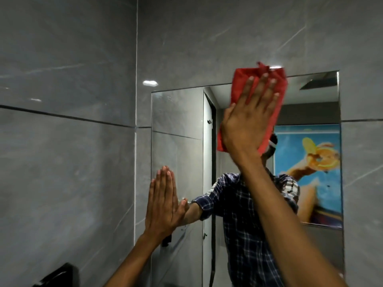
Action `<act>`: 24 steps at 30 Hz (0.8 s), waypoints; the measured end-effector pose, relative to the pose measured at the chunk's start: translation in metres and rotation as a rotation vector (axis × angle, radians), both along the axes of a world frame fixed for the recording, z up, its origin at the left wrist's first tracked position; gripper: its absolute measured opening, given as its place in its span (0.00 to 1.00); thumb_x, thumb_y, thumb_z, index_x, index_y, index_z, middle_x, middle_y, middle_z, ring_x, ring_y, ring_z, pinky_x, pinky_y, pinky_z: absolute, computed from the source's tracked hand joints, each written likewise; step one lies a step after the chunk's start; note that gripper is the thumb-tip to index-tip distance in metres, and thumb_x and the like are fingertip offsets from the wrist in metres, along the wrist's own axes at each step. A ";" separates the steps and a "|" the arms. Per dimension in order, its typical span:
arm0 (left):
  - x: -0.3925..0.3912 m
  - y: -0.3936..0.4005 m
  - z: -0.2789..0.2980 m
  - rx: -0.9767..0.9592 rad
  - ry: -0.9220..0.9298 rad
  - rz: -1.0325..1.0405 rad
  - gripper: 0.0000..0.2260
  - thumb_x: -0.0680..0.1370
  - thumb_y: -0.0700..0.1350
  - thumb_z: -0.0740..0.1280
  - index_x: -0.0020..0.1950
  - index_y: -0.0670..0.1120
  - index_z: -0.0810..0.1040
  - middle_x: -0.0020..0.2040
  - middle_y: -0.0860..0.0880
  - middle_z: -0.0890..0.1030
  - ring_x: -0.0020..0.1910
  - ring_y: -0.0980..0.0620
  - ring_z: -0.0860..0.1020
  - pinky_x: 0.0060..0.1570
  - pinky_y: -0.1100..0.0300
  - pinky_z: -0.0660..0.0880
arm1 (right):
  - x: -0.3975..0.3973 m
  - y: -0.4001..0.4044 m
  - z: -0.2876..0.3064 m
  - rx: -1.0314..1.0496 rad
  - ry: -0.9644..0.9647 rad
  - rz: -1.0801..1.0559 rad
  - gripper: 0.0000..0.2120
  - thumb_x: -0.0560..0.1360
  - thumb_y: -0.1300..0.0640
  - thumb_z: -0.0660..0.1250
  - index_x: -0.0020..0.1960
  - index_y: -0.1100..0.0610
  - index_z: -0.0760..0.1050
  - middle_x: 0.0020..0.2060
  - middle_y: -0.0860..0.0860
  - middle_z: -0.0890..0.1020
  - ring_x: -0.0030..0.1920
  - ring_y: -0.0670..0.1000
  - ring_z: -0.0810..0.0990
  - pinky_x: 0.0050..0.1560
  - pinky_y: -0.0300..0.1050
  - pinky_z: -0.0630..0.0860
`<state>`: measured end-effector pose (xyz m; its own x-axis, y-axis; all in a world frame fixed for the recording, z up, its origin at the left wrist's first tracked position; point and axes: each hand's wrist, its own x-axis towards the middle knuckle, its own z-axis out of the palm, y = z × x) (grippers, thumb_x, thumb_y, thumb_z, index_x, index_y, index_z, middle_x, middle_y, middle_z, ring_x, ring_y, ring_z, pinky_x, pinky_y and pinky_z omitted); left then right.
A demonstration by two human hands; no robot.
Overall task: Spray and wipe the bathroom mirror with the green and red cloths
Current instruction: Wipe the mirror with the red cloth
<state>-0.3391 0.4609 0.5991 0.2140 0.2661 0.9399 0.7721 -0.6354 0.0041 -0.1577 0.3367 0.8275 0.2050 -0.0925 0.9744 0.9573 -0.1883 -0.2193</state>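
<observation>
The bathroom mirror (182,125) hangs on a grey tiled wall, filling the middle and right of the head view. My right hand (248,119) lies flat with spread fingers, pressing the red cloth (277,83) against the mirror's top edge near its middle. My left hand (162,201) rests flat on the mirror's left edge, fingers together, holding nothing. The green cloth and a spray bottle are not in view. The mirror reflects a person in a checked shirt and the cloth.
Grey marble-look tiles (68,141) cover the wall to the left, meeting at a corner joint. A black object (60,275) sits at the bottom left. A bright poster (308,172) and a door show only as reflections.
</observation>
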 end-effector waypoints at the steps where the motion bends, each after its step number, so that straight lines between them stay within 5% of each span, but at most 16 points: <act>1: 0.000 0.000 0.000 0.001 -0.002 -0.007 0.37 0.81 0.58 0.52 0.85 0.39 0.47 0.86 0.40 0.47 0.86 0.42 0.49 0.84 0.45 0.44 | -0.016 0.012 -0.003 -0.034 -0.035 0.031 0.34 0.83 0.48 0.50 0.84 0.62 0.46 0.83 0.64 0.50 0.84 0.64 0.48 0.83 0.64 0.48; 7: 0.000 0.005 0.000 -0.013 -0.036 -0.082 0.35 0.83 0.61 0.47 0.85 0.43 0.47 0.86 0.41 0.50 0.86 0.45 0.51 0.84 0.50 0.41 | -0.124 0.082 -0.026 -0.382 -0.411 0.194 0.37 0.83 0.49 0.53 0.84 0.62 0.40 0.84 0.62 0.43 0.84 0.61 0.41 0.83 0.58 0.35; 12: -0.001 0.000 0.000 -0.013 -0.047 -0.064 0.35 0.84 0.63 0.47 0.85 0.44 0.47 0.85 0.41 0.53 0.86 0.47 0.51 0.84 0.52 0.41 | -0.122 0.085 -0.041 -0.489 -0.575 0.154 0.37 0.82 0.48 0.54 0.85 0.60 0.44 0.84 0.60 0.45 0.85 0.60 0.41 0.82 0.57 0.34; 20: -0.002 -0.002 0.003 -0.024 -0.001 0.015 0.37 0.82 0.63 0.44 0.84 0.38 0.51 0.86 0.41 0.50 0.86 0.43 0.49 0.83 0.42 0.50 | 0.036 -0.020 -0.077 -0.395 -0.452 -0.023 0.39 0.80 0.45 0.54 0.85 0.56 0.43 0.85 0.58 0.45 0.85 0.59 0.44 0.84 0.63 0.47; 24: 0.001 -0.004 0.003 0.000 -0.008 0.012 0.37 0.83 0.64 0.43 0.85 0.40 0.46 0.86 0.41 0.47 0.86 0.43 0.47 0.83 0.44 0.46 | 0.136 -0.096 -0.104 -0.266 -0.170 -0.080 0.36 0.81 0.46 0.51 0.85 0.54 0.43 0.85 0.57 0.45 0.85 0.58 0.44 0.83 0.64 0.48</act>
<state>-0.3383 0.4567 0.6024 0.2032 0.2685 0.9416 0.7797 -0.6261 0.0103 -0.0221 0.2404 0.7234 0.0399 0.1610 0.9861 0.9558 -0.2937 0.0093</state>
